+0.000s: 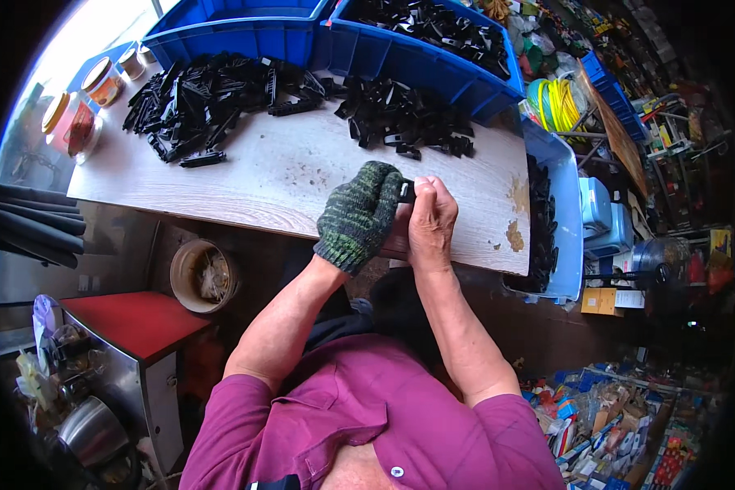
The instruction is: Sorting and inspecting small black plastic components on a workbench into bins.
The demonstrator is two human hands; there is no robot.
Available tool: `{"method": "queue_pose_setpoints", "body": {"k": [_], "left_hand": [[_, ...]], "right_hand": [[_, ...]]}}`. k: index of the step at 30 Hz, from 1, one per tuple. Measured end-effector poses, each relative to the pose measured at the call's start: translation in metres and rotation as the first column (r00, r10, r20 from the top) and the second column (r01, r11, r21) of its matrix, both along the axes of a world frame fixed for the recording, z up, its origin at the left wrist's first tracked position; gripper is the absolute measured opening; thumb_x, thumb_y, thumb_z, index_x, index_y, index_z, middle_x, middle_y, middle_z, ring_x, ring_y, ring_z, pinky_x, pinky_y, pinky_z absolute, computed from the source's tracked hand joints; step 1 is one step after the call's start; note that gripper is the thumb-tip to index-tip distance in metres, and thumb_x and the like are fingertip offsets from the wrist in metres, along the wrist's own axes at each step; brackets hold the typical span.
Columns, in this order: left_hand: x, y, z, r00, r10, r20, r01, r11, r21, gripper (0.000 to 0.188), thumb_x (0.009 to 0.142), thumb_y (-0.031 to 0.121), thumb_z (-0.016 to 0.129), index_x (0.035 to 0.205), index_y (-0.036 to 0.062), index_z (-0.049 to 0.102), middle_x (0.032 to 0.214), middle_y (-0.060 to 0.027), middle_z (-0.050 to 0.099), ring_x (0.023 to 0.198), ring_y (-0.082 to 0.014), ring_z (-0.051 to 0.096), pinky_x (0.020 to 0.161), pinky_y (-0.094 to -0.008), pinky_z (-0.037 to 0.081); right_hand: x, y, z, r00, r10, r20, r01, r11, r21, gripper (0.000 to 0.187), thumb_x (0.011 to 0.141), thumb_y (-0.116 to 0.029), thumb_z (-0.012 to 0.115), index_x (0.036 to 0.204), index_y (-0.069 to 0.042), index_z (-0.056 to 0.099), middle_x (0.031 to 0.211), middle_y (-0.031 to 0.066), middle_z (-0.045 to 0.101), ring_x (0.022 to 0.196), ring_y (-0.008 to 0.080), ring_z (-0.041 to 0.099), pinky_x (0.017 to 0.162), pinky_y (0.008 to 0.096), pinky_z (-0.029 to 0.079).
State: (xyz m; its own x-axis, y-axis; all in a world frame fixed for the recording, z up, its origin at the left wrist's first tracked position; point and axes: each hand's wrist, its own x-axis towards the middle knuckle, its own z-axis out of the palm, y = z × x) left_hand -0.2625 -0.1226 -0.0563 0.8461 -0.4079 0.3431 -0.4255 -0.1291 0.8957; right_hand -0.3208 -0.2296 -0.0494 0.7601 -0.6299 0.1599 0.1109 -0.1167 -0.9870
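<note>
Fingers (424, 189) closed, gloved left hand (361, 211) and bare right hand (433, 220) grip one black part (407, 192) by the near edge of the desk (257, 175), its progress unclear, two heaps (200, 106) apparently left toward the far edge.

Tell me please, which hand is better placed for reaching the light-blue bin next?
Probably the right hand, nearer the light-blue bin than the left hand; both hold one black piece.

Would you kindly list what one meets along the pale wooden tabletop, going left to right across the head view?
Leftmost clear lidded jar → left heap of slim black plastic pieces → green-and-black knit-gloved left hand → bare right hand → light-blue rectangular plastic bin.
</note>
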Motion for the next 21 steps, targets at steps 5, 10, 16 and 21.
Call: {"method": "queue_pose_setpoints", "body": {"k": [5,10,16,21], "left_hand": [[-0.005,0.008,0.001,0.999,-0.039,0.027,0.040,0.999,-0.030,0.016,0.097,0.013,0.057,0.106,0.0008,0.062,0.092,-0.0186,0.067,0.083,-0.0341,0.068,0.071,-0.0383,0.052],[-0.001,0.017,0.005,0.995,-0.032,-0.099,0.029,0.999,-0.037,0.016,0.098,0.012,0.054,0.106,0.0007,0.063,0.091,-0.0154,0.067,0.082,-0.0251,0.065,0.074,-0.0355,0.050],[0.006,0.008,-0.010,0.998,0.000,0.058,-0.001,1.000,0.010,0.019,0.095,0.014,0.058,0.109,0.0009,0.061,0.099,-0.0193,0.066,0.087,-0.0367,0.065,0.073,-0.0443,0.051],[-0.012,-0.017,-0.020,0.784,0.049,0.619,-0.241,0.943,0.230,0.047,0.077,0.011,0.069,0.119,-0.0056,0.057,0.118,-0.0249,0.059,0.096,-0.0408,0.063,0.075,-0.0470,0.053]], "right_hand": [[0.000,0.009,0.009,0.999,-0.013,-0.050,0.022,0.982,0.186,0.023,0.096,-0.024,0.047,0.078,-0.010,0.051,0.066,-0.0044,0.042,0.054,0.0066,0.043,0.046,0.0239,0.042],[-0.005,0.001,0.002,0.998,0.065,-0.017,-0.056,0.945,0.324,0.026,0.098,-0.025,0.045,0.080,-0.007,0.047,0.062,-0.0001,0.044,0.045,0.0125,0.052,0.044,0.0291,0.053],[-0.002,0.002,0.000,0.996,0.087,-0.016,-0.080,0.964,0.255,0.027,0.098,-0.023,0.046,0.077,-0.007,0.047,0.061,0.0007,0.044,0.045,0.0125,0.048,0.046,0.0276,0.048],[-0.003,-0.011,-0.009,0.999,-0.013,0.030,0.017,0.988,-0.152,0.028,0.097,-0.021,0.051,0.074,-0.005,0.049,0.061,-0.0030,0.041,0.058,0.0069,0.040,0.054,0.0261,0.036]]}}
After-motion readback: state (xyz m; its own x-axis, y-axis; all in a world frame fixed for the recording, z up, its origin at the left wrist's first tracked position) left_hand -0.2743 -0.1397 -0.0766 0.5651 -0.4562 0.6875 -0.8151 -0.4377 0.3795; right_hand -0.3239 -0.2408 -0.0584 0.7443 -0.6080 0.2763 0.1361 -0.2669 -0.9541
